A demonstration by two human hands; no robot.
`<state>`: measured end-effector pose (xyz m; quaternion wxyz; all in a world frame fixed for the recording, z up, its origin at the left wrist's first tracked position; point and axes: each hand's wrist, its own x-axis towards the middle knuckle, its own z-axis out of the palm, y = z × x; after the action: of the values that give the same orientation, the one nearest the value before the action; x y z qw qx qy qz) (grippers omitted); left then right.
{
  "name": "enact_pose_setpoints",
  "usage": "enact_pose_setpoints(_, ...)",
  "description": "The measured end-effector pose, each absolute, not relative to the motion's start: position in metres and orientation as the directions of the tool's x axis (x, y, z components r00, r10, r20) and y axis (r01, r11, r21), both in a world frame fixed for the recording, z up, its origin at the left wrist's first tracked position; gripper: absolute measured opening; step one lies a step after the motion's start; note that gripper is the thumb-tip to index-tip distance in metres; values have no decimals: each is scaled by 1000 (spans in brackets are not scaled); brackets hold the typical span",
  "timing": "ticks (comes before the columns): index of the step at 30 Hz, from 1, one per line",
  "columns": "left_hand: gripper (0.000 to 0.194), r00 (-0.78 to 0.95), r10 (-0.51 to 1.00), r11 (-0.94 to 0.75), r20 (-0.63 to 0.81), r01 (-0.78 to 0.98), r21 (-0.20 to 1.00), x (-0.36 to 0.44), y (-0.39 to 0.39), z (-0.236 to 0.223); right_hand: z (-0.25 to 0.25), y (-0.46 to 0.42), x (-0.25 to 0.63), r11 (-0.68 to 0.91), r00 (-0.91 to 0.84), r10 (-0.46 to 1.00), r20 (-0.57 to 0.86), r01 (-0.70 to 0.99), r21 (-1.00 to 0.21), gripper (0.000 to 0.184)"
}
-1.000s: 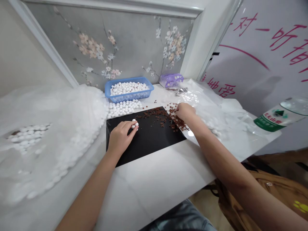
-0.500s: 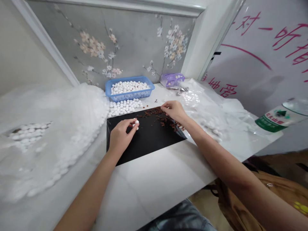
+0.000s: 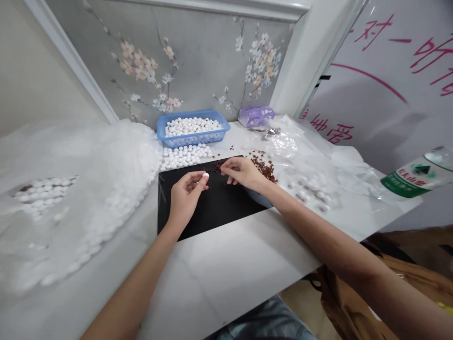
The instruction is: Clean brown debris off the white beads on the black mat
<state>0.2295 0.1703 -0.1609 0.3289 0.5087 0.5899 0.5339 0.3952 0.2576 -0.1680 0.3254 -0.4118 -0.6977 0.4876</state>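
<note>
My left hand [image 3: 187, 194] is over the black sheet [image 3: 208, 215], pinching a small white bead [image 3: 205, 175] between its fingertips. My right hand [image 3: 242, 172] rests at the sheet's far edge, fingers loosely curled and apart, with a few brown star-shaped bits [image 3: 216, 166] just under them. A heap of the same brown bits [image 3: 262, 166] lies past my right hand, beyond the sheet's upper right edge. The sheet's right corner is hidden under my right hand and wrist.
A blue plastic basket [image 3: 193, 140] of white beads stands at the back, with loose white beads [image 3: 186, 157] in front of it. A large bag of white beads [image 3: 81, 160] lies left. Crumpled clear plastic [image 3: 300, 160] and a water bottle [image 3: 414, 177] lie right.
My right hand has moved left across the black sheet. Most brown bits now lie beyond the sheet's upper right edge. My left hand has shifted slightly up, still pinching the bead.
</note>
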Motion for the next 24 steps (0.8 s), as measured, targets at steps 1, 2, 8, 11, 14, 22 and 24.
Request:
enact_pose_setpoints(1, 36, -260, 956, -80, 138, 224, 971, 231, 170, -161, -168, 254, 391, 180, -464, 883, 64, 209, -961, 9)
enact_pose_setpoints(2, 36, -254, 958, -77, 130, 208, 975, 232, 170, -161, -169, 250, 387, 175, -473, 878, 77, 169, -970, 9)
enact_pose_setpoints(8, 36, -219, 967, -86, 131, 202, 976, 231, 169, -160, -171, 236, 379, 290, -440, 877, 192, 166, -943, 21)
enact_pose_setpoints(11, 35, -212, 970, -80, 123, 202, 976, 230, 169, -160, -171, 234, 382, 390, -354, 890, 287, 267, -881, 21)
enact_pose_setpoints(14, 35, -209, 971, -75, 120, 209, 975, 230, 170, -161, -169, 233, 384, 464, -360, 868, 341, 343, -817, 18)
enact_pose_setpoints(22, 37, -217, 972, -53, 94, 188, 981, 229, 170, -163, -170, 235, 382, 446, -445, 855, 266, 372, -814, 16)
enact_pose_setpoints(24, 37, -215, 972, -55, 94, 181, 982, 228, 171, -164, -171, 235, 381, 450, -437, 855, 280, 357, -818, 16)
